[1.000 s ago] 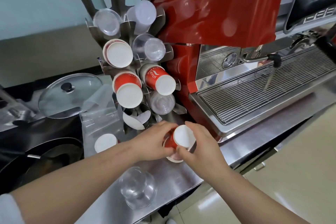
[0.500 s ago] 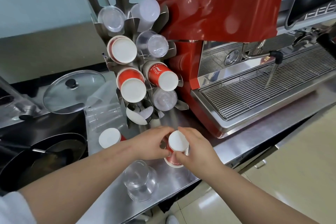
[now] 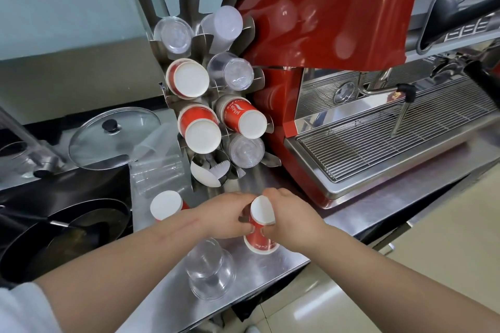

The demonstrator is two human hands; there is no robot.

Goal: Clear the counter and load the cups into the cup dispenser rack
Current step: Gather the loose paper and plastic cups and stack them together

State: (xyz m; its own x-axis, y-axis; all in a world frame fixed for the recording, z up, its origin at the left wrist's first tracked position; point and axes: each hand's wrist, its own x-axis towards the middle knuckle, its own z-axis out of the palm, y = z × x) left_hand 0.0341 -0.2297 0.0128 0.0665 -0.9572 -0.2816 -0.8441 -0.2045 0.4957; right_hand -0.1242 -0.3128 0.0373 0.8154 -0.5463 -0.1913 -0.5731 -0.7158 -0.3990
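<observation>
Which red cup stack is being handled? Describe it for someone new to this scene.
Start at the red espresso machine, then drop to the steel counter before it. The stack stands upside down there, gripped by the left hand and right hand; the other red cup stands untouched.

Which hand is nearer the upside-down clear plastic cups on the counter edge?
Left. The left hand grips the red paper cup stack just above the clear plastic cups. The right hand holds the same stack from the far side.

Cup rack [image 3: 201, 105] left of espresso machine [image 3: 338, 48]
</observation>
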